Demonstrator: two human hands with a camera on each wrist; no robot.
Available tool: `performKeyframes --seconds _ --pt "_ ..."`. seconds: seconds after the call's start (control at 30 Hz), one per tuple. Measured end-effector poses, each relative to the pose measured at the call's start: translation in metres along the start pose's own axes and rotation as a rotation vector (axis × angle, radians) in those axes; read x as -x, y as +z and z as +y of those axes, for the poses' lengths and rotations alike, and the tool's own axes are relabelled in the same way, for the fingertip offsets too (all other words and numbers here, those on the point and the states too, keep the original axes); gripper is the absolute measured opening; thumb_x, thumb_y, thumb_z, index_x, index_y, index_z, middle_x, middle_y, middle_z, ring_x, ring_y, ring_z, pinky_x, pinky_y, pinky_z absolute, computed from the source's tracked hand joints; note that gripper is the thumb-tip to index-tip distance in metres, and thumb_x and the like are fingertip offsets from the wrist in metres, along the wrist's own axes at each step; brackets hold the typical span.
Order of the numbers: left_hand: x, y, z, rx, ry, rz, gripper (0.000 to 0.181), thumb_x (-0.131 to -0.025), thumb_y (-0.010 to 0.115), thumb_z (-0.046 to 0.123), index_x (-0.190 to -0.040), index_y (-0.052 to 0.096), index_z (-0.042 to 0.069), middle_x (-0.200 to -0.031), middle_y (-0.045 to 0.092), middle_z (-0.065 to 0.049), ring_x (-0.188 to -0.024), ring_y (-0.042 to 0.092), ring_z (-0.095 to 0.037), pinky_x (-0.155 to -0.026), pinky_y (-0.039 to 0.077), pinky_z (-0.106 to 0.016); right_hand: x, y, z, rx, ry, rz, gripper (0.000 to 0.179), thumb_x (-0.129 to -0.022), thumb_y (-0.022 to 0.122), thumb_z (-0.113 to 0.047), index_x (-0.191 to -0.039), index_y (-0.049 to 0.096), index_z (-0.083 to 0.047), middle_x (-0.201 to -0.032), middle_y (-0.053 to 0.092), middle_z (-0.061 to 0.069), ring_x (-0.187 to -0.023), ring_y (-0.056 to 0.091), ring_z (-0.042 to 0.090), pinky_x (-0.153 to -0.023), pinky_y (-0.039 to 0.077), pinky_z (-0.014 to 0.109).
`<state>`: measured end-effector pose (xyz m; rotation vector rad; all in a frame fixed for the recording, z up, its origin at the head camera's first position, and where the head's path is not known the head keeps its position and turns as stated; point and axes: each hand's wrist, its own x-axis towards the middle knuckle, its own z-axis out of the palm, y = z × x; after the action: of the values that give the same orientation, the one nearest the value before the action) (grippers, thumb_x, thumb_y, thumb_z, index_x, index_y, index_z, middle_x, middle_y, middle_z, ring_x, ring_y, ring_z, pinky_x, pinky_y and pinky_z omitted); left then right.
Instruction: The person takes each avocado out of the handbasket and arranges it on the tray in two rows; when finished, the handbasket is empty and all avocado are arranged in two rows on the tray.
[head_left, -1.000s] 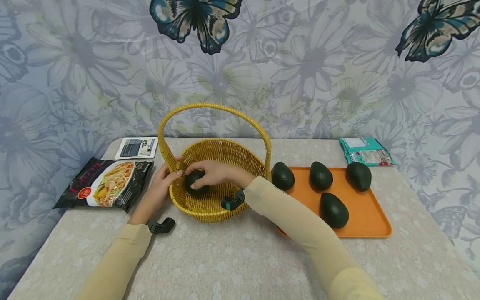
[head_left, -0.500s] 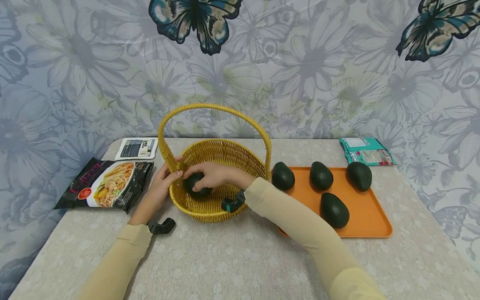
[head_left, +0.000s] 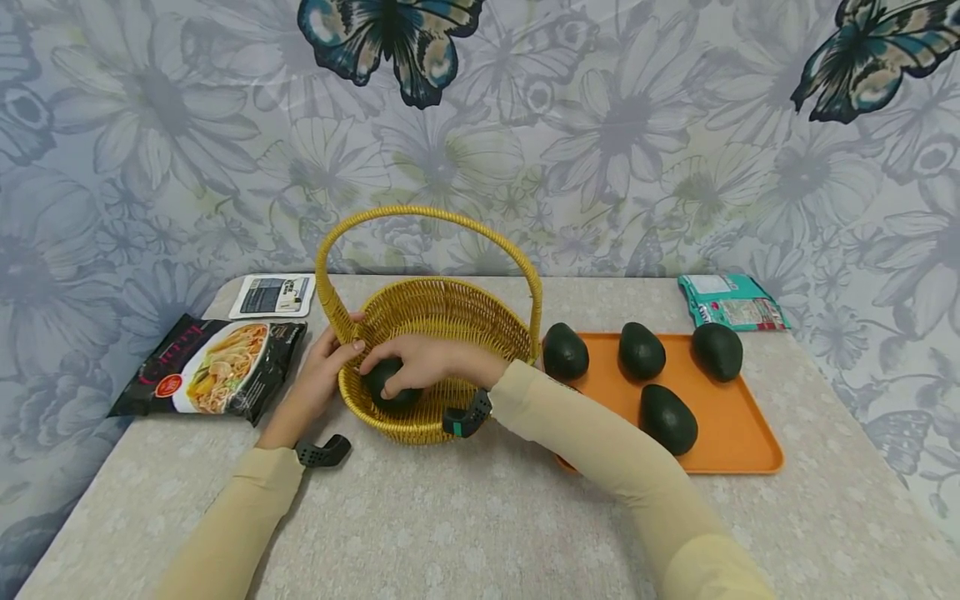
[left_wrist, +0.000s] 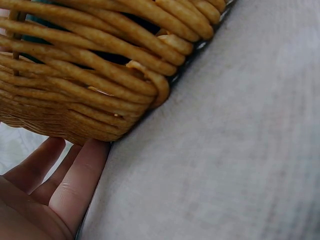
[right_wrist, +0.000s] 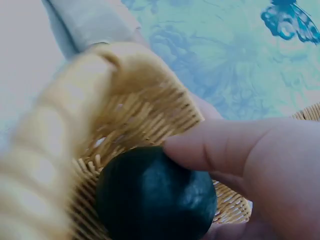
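In the head view, a yellow wicker basket point(head_left: 450, 307) with a tall arched handle stands upright on the table. My left hand point(head_left: 318, 375) holds its left side at the foot of the handle, thumb over the rim. The left wrist view has the fingers point(left_wrist: 82, 182) against the woven outer wall. Inside the basket, toward its left end, my right hand point(head_left: 423, 360) grips a dark green avocado point(head_left: 399, 402) from above. Seen from the right wrist, the thumb presses on the smooth avocado point(right_wrist: 155, 197); the other fingers are mostly hidden behind it.
Right of the basket, an orange tray point(head_left: 738, 433) bears several avocados point(head_left: 668, 420). A teal packet point(head_left: 733, 302) lies at the back right. A black noodle bag point(head_left: 217, 367) and a white flat pack point(head_left: 272, 297) lie on the left. A patterned wall covering rises behind the table.
My right hand has shifted slightly left and down inside the basket, with the avocado in its grip. The left hand and the basket have stayed in place.
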<state>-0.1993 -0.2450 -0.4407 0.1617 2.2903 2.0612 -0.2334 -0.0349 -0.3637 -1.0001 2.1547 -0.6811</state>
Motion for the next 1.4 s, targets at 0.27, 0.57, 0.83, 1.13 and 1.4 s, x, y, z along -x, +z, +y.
performKeyframes --seconds 0.27,0.57,0.83,1.13,1.4 --pt "-0.003 0.0 0.003 -0.015 -0.017 0.008 0.05 -0.108 0.049 0.026 -0.155 0.036 0.018 -0.157 0.034 -0.019 -0.121 0.049 -0.006 -0.087 0.051 -0.017 0.008 0.002 -0.002 0.035 -0.008 0.04 0.048 -0.094 0.07 -0.019 -0.142 0.062 -0.021 -0.152 0.052 0.003 -0.123 0.05 0.014 -0.096 0.041 0.026" --pt "-0.004 0.002 0.0 -0.026 -0.023 0.008 0.05 -0.108 0.049 0.026 -0.156 0.036 0.021 -0.161 0.031 -0.017 -0.134 0.042 -0.014 -0.092 0.047 -0.015 0.023 0.006 0.006 0.015 -0.01 0.083 0.049 -0.095 0.07 -0.021 -0.142 0.061 -0.02 -0.15 0.054 0.004 -0.122 0.052 0.015 -0.094 0.043 0.027" --pt "-0.003 0.002 0.0 -0.03 -0.015 0.022 0.049 -0.107 0.05 0.025 -0.155 0.037 0.021 -0.161 0.032 -0.017 -0.132 0.042 -0.011 -0.093 0.045 -0.015 0.045 0.007 0.015 -0.158 0.011 0.16 0.05 -0.094 0.071 -0.019 -0.142 0.061 -0.019 -0.152 0.052 0.005 -0.126 0.057 0.023 -0.089 0.051 0.03" --pt "-0.003 0.001 -0.003 -0.018 0.009 0.019 0.051 -0.107 0.051 0.025 -0.156 0.038 0.02 -0.161 0.031 -0.018 -0.128 0.044 -0.007 -0.091 0.047 -0.014 0.085 -0.002 0.018 -0.386 0.013 0.225 0.047 -0.095 0.069 -0.016 -0.14 0.062 -0.024 -0.133 0.057 0.01 -0.108 0.061 0.02 -0.076 0.061 0.045" --pt "-0.003 0.002 -0.002 -0.031 -0.006 0.026 0.052 -0.107 0.052 0.027 -0.156 0.037 0.02 -0.161 0.032 -0.017 -0.13 0.043 -0.007 -0.091 0.047 -0.013 0.13 -0.011 0.025 -0.442 -0.049 0.25 0.049 -0.095 0.066 -0.013 -0.143 0.059 -0.021 -0.137 0.055 0.009 -0.102 0.064 0.023 -0.075 0.059 0.051"
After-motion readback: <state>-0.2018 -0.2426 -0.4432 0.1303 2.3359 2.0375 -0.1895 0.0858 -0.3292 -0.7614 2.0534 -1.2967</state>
